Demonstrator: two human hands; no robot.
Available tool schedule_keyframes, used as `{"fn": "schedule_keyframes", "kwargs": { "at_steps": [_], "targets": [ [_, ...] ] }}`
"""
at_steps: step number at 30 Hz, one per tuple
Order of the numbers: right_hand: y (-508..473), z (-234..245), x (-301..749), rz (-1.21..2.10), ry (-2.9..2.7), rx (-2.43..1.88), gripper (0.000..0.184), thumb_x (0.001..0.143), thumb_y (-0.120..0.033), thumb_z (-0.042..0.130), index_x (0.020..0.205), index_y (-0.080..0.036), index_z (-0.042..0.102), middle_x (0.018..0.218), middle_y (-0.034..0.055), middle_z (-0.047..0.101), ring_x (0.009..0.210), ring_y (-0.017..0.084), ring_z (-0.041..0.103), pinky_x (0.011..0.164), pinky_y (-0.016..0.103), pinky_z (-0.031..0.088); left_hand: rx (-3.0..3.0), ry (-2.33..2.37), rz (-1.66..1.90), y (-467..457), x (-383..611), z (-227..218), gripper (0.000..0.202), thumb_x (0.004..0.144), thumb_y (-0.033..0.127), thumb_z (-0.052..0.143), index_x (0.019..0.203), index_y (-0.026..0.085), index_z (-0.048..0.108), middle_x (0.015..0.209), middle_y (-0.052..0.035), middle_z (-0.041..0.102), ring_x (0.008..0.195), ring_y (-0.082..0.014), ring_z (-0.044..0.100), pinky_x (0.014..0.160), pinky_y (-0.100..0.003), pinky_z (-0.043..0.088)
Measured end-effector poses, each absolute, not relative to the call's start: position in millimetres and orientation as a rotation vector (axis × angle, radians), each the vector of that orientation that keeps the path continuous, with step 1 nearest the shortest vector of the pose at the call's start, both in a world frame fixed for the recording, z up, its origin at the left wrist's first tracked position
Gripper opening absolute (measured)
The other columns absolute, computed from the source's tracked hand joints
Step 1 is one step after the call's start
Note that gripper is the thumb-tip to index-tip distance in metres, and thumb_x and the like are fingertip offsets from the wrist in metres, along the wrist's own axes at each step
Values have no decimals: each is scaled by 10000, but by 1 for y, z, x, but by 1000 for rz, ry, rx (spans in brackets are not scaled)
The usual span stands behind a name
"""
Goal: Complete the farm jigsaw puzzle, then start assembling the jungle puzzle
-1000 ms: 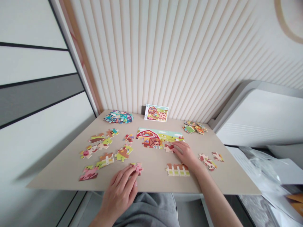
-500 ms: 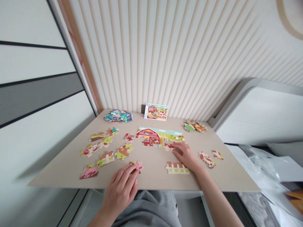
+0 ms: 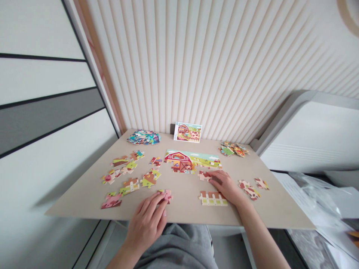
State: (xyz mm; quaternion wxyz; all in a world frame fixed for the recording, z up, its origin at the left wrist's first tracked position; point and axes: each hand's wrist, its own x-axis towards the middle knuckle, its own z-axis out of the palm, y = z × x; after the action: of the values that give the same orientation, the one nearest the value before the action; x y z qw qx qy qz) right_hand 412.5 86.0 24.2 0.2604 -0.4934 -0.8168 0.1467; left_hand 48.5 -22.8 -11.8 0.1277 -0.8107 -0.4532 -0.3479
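Note:
Near the front edge, my left hand (image 3: 148,217) has its fingers curled onto a pink puzzle piece (image 3: 168,195), partly covering it. Farther right, my right hand (image 3: 224,184) grips a brown-and-white cow puzzle piece (image 3: 204,176); its fingers hide the piece's right side. Just beyond that lies a joined barn-and-meadow puzzle section (image 3: 179,157), its lower edge uneven. A joined white-fence strip (image 3: 213,198) rests below my right hand. Cow-spotted pieces (image 3: 249,189) lie to the right of my right wrist.
Several loose puzzle pieces (image 3: 150,178) are spread over the table's left side. A blue puzzle pile (image 3: 144,137) sits at the back left, an orange-green pile (image 3: 234,149) at the back right. Between them a farm picture card (image 3: 187,132) leans upright before the ribbed wall.
The whole view has shifted slightly, so the table appears a little farther right. Both hands stay on the same puzzle pieces, with no clear movement over the table.

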Motion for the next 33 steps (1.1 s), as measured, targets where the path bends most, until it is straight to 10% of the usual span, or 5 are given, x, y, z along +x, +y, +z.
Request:
{"fn": "schedule_keyframes", "kwargs": {
  "at_steps": [33],
  "targets": [
    [84, 24, 412, 380, -2222, -1291, 311, 1008, -358, 562, 1288, -331, 695, 1234, 63, 711, 1169, 252, 643, 1058, 455, 505, -2400, -1345, -1018, -23, 47, -15, 355, 947, 125, 539, 1268, 189, 675, 1321, -124, 676, 1247, -282, 615, 1080, -440, 443]
  ]
}}
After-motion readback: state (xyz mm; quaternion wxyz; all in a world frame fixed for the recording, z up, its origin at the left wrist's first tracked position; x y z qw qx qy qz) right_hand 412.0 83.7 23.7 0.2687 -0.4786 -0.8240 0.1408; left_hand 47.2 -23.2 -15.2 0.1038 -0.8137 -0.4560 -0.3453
